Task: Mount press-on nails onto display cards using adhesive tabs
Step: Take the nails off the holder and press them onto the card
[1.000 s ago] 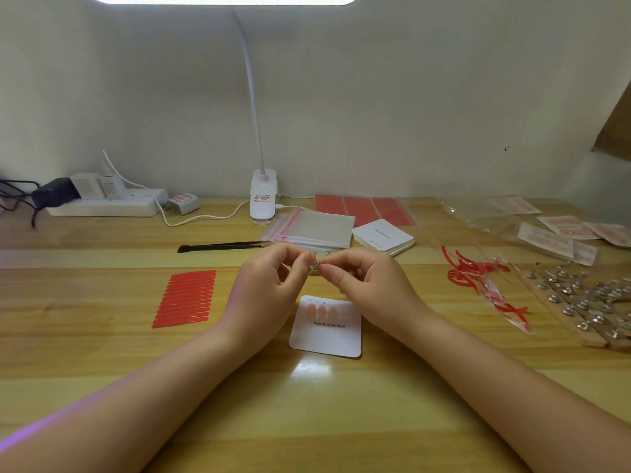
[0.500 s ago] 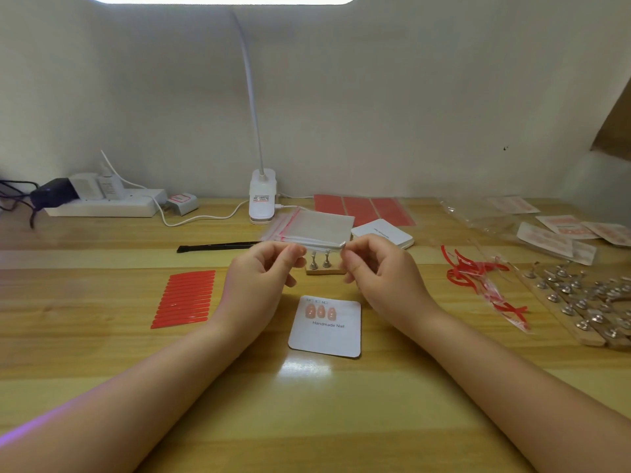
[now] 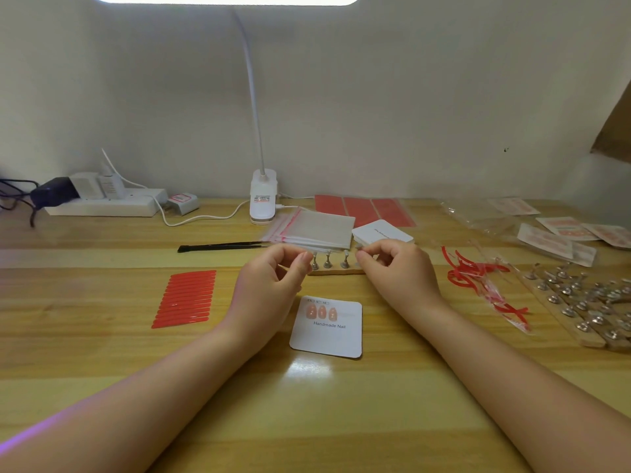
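A pale wooden worktop (image 3: 341,421) runs under a plain off-white wall, lit from a lamp overhead. Nearest the person lies a white display card (image 3: 327,331) printed "Handmade Nail", with three pink press-on nails (image 3: 321,312) in a row along its upper left. Just beyond the card both hands hover close above the worktop. The left hand (image 3: 269,285) has thumb and forefinger pressed together at the tips; whether something tiny sits between them is too small to tell. The right hand (image 3: 397,271) is likewise curled with its fingertips pinched, and what they hold cannot be made out. Between the hands stands a small wooden strip (image 3: 336,270) bearing upright metal nail stands (image 3: 327,260).

To the left lies a sheet of red adhesive tabs (image 3: 186,298). To the right are a tangle of peeled red backing strips (image 3: 478,278) and longer wooden strips of metal stands (image 3: 587,302).

Farther back rest black tweezers (image 3: 222,247), a stack of clear zip bags (image 3: 314,228), a stack of blank white cards (image 3: 382,232), red sheets (image 3: 362,209), and packaged nail sets (image 3: 553,233). Against the wall stand the clip lamp's base (image 3: 263,196) and a white power strip (image 3: 102,204).
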Tool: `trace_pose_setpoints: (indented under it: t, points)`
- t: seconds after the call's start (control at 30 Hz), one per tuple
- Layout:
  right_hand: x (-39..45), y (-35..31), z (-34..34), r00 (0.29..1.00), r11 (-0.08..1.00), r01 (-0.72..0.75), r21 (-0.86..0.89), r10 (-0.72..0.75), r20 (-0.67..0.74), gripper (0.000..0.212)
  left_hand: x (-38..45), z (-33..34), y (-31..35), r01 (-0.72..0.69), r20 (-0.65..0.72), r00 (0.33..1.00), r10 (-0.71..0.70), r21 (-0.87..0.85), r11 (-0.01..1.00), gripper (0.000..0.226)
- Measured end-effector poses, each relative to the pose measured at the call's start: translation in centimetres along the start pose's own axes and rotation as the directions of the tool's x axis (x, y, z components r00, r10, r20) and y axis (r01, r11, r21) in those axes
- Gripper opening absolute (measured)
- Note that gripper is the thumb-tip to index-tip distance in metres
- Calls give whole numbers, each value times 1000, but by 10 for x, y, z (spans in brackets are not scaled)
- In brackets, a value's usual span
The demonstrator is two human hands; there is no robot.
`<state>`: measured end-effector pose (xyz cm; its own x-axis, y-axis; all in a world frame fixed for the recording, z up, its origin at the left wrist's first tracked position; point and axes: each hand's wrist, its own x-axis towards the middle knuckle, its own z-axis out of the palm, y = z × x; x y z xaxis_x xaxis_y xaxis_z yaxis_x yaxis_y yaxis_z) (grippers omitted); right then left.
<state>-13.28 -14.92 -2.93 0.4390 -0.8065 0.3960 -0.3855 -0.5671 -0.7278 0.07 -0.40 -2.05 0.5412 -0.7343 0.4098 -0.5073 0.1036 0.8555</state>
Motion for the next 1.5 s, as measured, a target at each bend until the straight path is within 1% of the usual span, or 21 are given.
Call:
trace_pose_setpoints:
  t: [0.13,0.27,0.47,0.57,0.6,0.63,0.67,0.7,0.77,0.83,0.87,0.93,1.03,1.13,1.2,1.27,1.3,1.33,1.4,1.43,1.5]
  points:
    - [3,4,1,999,997,-20,-77,22,37,12,0,0,-1,-12,9,1000,12,11,1000,9]
    - [4,4,2,997,984,28,-174,-13,82,18,1,1,-1,-18,17,1000,17,28,999,11]
    - [1,-1,3,995,952,70,-298,-46,88,21,1,0,-3,-29,39,999,27,49,998,10]
    - [-5,-6,0,997,965,60,-257,-73,-40,19,1,-1,-4,-32,48,998,30,46,998,9]
    - [-8,-8,-2,990,972,91,-218,-111,-82,22,1,-1,-4,-35,50,998,33,43,998,9]
    - [-11,-10,-3,979,972,157,-174,-176,-100,26,1,-2,-3,-38,51,998,36,35,999,9]
    - [-14,-12,-4,964,963,236,-126,-249,-94,27,1,-2,-3,-37,51,998,36,23,999,9]
    - [-19,-16,-4,943,944,320,-78,-325,-71,22,1,-2,-3,-35,51,998,35,4,999,9]
    - [-27,-23,-3,902,902,433,-8,-433,1,3,0,-2,-1,-43,54,998,44,-35,998,8]
    - [-32,-28,2,877,877,480,29,-480,28,17,-1,-3,1,-68,60,996,71,-56,996,13]
    - [-33,-29,3,872,872,488,37,-489,38,19,-1,-3,2,-75,60,995,79,-63,995,15]
    - [-34,-31,3,868,869,491,57,-493,50,20,-2,-4,3,-77,60,995,81,-66,995,16]
    - [-33,-30,2,870,870,483,98,-489,55,17,-2,-5,3,-69,78,994,71,-24,997,14]
    - [-34,-32,3,876,876,468,120,-478,71,13,-2,-4,2,-66,97,993,66,-4,998,16]
    - [-35,-33,4,896,893,422,155,-437,77,10,-2,-5,1,-86,95,992,84,25,996,16]
    - [-35,-36,5,948,926,273,260,-305,91,8,-1,-7,0,-127,70,990,122,72,989,17]
    - [-34,-37,5,970,927,174,332,-219,103,7,-1,-7,0,-170,53,985,164,121,978,21]
    - [-32,-38,4,983,910,76,407,-136,122,7,-1,-8,-1,-245,40,969,242,192,950,24]
    - [-32,-40,3,980,838,-94,538,-16,197,8,-2,-7,-2,-429,64,898,436,353,832,26]
    - [-32,-41,2,971,807,-148,572,8,240,9,-2,-6,-3,-477,77,868,490,402,782,27]
    - [-32,-43,1,950,779,-204,593,11,312,12,-2,-6,-3,-498,82,853,515,424,757,27]
